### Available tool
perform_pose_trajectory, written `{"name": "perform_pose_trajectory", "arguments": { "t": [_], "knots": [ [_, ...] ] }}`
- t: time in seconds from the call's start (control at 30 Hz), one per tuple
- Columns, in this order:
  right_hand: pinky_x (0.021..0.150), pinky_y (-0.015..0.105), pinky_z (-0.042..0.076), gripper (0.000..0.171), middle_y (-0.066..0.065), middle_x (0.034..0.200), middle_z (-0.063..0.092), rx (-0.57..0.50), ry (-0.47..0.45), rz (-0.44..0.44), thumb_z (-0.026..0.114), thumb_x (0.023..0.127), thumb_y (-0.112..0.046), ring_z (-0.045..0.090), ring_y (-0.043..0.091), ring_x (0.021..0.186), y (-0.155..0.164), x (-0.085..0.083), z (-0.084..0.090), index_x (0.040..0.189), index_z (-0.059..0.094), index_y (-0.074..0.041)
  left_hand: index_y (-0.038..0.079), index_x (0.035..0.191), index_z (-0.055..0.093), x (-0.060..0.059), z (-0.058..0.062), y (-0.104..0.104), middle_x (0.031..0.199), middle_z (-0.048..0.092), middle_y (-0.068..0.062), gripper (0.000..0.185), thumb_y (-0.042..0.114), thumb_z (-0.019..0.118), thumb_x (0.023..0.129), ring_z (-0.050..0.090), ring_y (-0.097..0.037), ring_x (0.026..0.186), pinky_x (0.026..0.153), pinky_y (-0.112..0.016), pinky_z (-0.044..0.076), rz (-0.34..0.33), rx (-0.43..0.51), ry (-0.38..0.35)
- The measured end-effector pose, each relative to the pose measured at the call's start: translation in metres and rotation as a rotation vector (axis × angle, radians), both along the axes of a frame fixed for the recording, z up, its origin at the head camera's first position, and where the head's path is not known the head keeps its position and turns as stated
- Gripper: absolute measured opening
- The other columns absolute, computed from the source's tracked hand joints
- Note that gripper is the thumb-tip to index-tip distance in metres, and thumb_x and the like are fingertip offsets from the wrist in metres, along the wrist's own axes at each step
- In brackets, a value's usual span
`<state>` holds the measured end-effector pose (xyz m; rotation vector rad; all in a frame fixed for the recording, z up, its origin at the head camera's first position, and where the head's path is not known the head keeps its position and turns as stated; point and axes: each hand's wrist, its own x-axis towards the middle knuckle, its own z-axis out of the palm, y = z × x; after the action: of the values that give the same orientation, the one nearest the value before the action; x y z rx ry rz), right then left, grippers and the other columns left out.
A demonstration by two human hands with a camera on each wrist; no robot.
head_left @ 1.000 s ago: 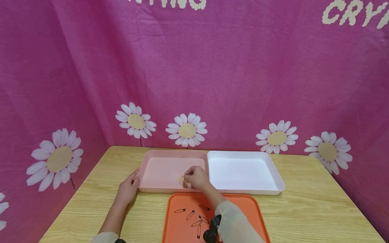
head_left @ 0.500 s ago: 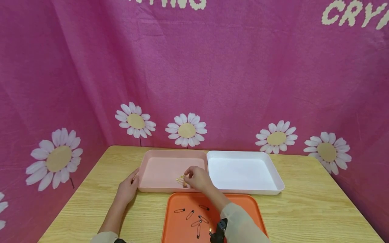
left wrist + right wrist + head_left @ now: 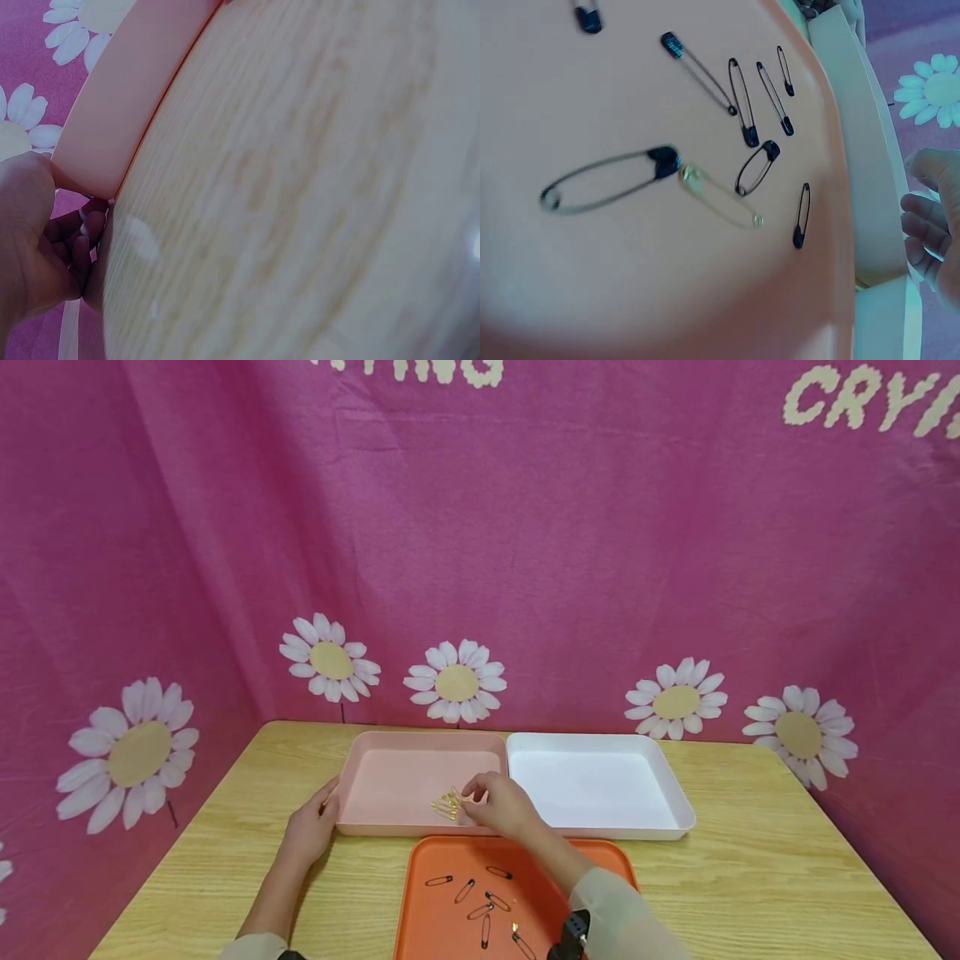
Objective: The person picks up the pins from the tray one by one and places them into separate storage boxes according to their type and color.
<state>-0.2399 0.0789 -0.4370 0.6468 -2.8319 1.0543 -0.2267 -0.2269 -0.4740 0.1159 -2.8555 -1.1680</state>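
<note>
Now, nearest you, black safety pins (image 3: pixel 474 893) and one gold safety pin (image 3: pixel 718 196) lie on the orange tray (image 3: pixel 431 914) beneath your right forearm. Just beyond, your right hand (image 3: pixel 502 804) has pulled back a touch from the gold pin pile (image 3: pixel 448 805) in the pink tray (image 3: pixel 390 777), fingers loosely curled and apparently holding nothing, so that pin looks delivered. Your left hand (image 3: pixel 309 831) still steadies the pink tray's near corner, thumb on the rim. Right of your right hand sits the white tray (image 3: pixel 600 785).

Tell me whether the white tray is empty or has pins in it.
Empty. The head view shows the white tray with a bare floor, while gold pins lie in the pink tray beside it.
</note>
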Motion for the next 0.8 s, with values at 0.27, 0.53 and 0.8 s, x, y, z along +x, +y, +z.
{"name": "perform_pose_trajectory", "arguments": {
  "t": [0.27, 0.53, 0.8],
  "knots": [
    [0.056, 0.022, 0.039, 0.014, 0.001, 0.086, 0.059, 0.047, 0.039, 0.037, 0.065, 0.084, -0.020, 0.045, 0.009, 0.061, 0.009, 0.012, 0.007, 0.095, 0.067, -0.011, 0.008, 0.145, 0.032, 0.000, 0.000, -0.002, 0.137, 0.042, -0.031, 0.048, 0.027, 0.031, 0.101, 0.037, -0.048, 0.128, 0.104, -0.058, 0.031, 0.001, 0.001, 0.004],
    [0.060, 0.021, 0.041, 0.009, -0.001, 0.083, 0.058, 0.105, 0.110, 0.053, 0.066, 0.083, -0.018, 0.047, 0.006, 0.065, 0.023, 0.025, 0.005, 0.089, 0.068, -0.012, 0.008, 0.145, 0.032, 0.000, -0.001, -0.002, 0.137, 0.040, -0.031, 0.048, 0.027, 0.031, 0.101, 0.035, -0.048, 0.129, 0.104, -0.058, 0.031, -0.001, 0.003, -0.003],
    [0.060, 0.020, 0.041, 0.007, -0.005, 0.079, 0.055, 0.094, 0.101, 0.084, 0.067, 0.083, -0.019, 0.046, 0.004, 0.063, 0.041, 0.037, 0.011, 0.087, 0.068, -0.013, 0.007, 0.145, 0.032, 0.000, -0.001, 0.000, 0.136, 0.042, -0.032, 0.048, 0.026, 0.032, 0.101, 0.037, -0.048, 0.128, 0.104, -0.058, 0.031, 0.001, 0.002, 0.003]
  ]
}}
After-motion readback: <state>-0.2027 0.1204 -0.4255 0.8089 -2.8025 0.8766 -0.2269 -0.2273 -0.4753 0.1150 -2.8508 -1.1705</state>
